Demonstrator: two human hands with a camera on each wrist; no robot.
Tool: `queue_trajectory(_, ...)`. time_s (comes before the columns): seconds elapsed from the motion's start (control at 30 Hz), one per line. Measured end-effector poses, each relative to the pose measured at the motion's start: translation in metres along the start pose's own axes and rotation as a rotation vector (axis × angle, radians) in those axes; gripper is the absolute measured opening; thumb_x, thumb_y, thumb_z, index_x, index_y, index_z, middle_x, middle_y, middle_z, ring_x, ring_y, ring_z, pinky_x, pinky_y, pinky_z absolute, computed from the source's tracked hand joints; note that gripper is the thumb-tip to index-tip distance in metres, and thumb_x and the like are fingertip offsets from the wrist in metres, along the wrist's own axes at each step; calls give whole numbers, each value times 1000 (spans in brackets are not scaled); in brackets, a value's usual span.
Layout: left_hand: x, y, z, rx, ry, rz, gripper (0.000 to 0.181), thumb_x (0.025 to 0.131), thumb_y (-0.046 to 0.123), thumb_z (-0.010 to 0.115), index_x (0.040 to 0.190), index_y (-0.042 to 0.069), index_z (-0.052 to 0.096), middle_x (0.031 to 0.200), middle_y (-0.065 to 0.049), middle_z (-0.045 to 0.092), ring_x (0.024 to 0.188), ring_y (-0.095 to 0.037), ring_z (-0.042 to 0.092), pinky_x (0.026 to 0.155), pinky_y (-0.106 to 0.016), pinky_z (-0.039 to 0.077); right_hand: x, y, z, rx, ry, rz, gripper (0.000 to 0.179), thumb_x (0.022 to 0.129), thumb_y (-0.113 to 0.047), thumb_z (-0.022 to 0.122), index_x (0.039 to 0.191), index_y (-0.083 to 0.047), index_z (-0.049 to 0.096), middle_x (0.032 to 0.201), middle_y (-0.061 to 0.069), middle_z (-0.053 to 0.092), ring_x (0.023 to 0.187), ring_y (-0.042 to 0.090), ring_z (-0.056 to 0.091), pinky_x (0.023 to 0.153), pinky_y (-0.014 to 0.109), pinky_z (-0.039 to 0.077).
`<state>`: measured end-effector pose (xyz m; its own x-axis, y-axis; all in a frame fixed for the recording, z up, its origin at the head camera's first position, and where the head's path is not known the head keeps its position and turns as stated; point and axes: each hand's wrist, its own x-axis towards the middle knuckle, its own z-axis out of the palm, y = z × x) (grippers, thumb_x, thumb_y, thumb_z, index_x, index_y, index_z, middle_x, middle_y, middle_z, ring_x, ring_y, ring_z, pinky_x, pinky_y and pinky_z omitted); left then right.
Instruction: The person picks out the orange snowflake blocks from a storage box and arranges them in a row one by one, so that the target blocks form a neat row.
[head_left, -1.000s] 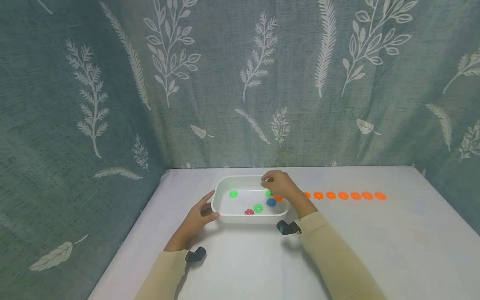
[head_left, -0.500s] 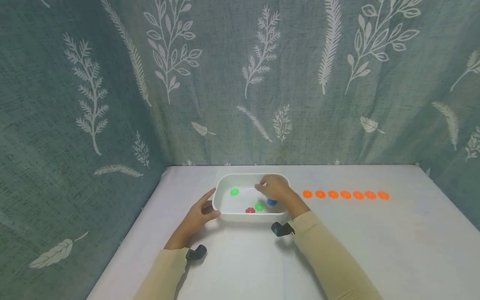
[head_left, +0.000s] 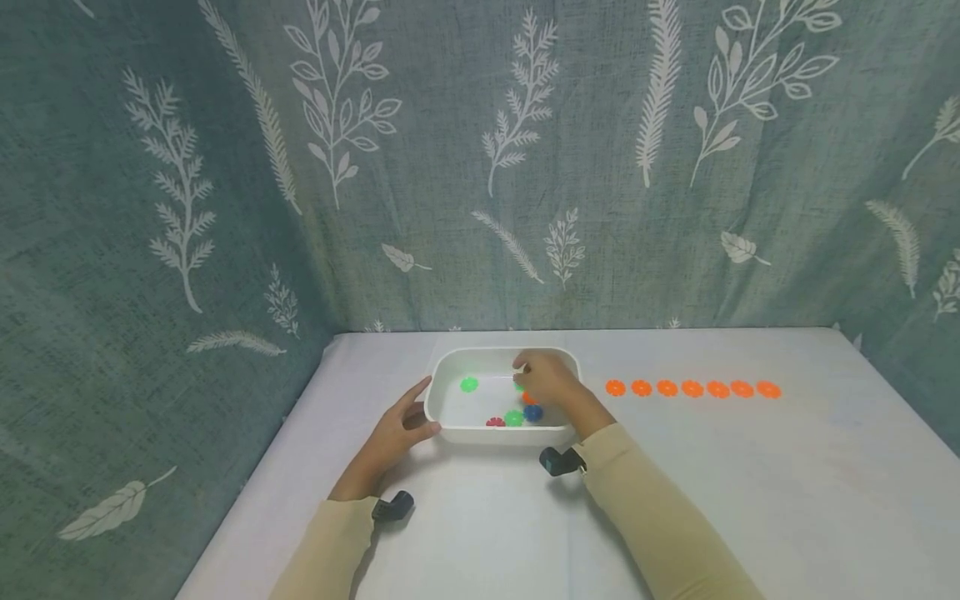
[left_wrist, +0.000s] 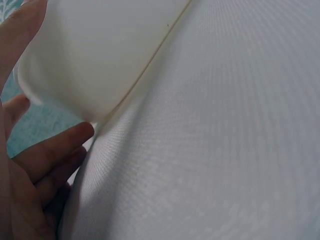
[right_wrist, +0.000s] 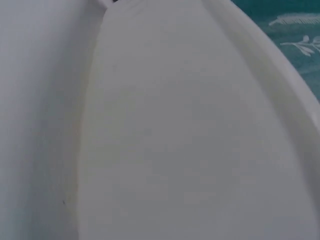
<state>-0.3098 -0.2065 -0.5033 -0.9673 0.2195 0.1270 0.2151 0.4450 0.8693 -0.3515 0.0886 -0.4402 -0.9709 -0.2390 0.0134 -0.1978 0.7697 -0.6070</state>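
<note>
A white tray [head_left: 480, 435] holds several small flower-shaped plastic discs. My left hand [head_left: 390, 437] rests against the tray's left end, thumb at the front corner and index finger along the side. In the left wrist view its fingertips [left_wrist: 82, 131] touch the tray's lower corner. My right hand [head_left: 547, 377] reaches into the tray's right half with fingers bent; I cannot tell whether they pinch a disc. Under it show an orange disc [head_left: 529, 399] and part of a green one. Nearby lie a blue disc [head_left: 533, 412], a green disc [head_left: 513, 418] and a red disc [head_left: 495, 422].
Another green disc [head_left: 468, 384] lies in the tray's left part. Several orange discs [head_left: 667, 388] form a row on the white-covered table [head_left: 750, 467], right of the tray. A leaf-patterned curtain [head_left: 450, 167] stands behind and at the sides.
My right hand has moved left, farther into the tray. The blue, orange, red and nearer green discs have shifted left. My left hand stays at the tray's left end.
</note>
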Motion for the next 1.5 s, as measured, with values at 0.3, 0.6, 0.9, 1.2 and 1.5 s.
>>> queue_trajectory(0.3, -2, 1, -2, 2, 3, -1, 85, 79, 37, 81, 150, 39, 34, 135, -9, 58, 129, -33, 47, 105, -71, 17, -1, -8, -2, -248, -23, 124, 23, 85, -23, 75, 91, -3, 67, 82, 6, 60, 78, 23, 55, 79, 37, 48)
queue_trajectory(0.6, -4, 3, -2, 9, 9, -3, 87, 79, 37, 81, 151, 36, 33, 136, -10, 57, 131, -33, 45, 105, -71, 17, -9, -11, 5, -221, -53, 224, 36, 81, -22, 80, 107, -3, 65, 86, 5, 59, 83, 24, 54, 83, 38, 49)
queue_trajectory(0.9, -3, 6, -3, 17, -4, -31, 86, 83, 29, 79, 153, 31, 30, 139, -13, 53, 134, -34, 41, 107, -69, 15, -7, -11, 2, -313, -86, 161, 26, 80, -24, 80, 93, -7, 66, 81, 2, 59, 78, 21, 54, 76, 36, 48)
queue_trajectory(1.2, -3, 9, -3, 2, 2, -8, 84, 81, 31, 80, 151, 36, 33, 137, -12, 56, 131, -33, 45, 107, -69, 16, -5, -6, 0, -249, -110, 91, 22, 81, -19, 79, 92, -11, 62, 84, 1, 58, 80, 21, 52, 74, 35, 47)
queue_trajectory(1.5, -1, 0, 0, 3, 23, -15, 84, 77, 38, 82, 148, 43, 36, 135, -7, 57, 129, -32, 48, 104, -72, 18, -5, -1, 2, -4, -96, 5, 25, 80, -17, 81, 99, -13, 65, 89, -1, 62, 84, 21, 55, 80, 36, 47)
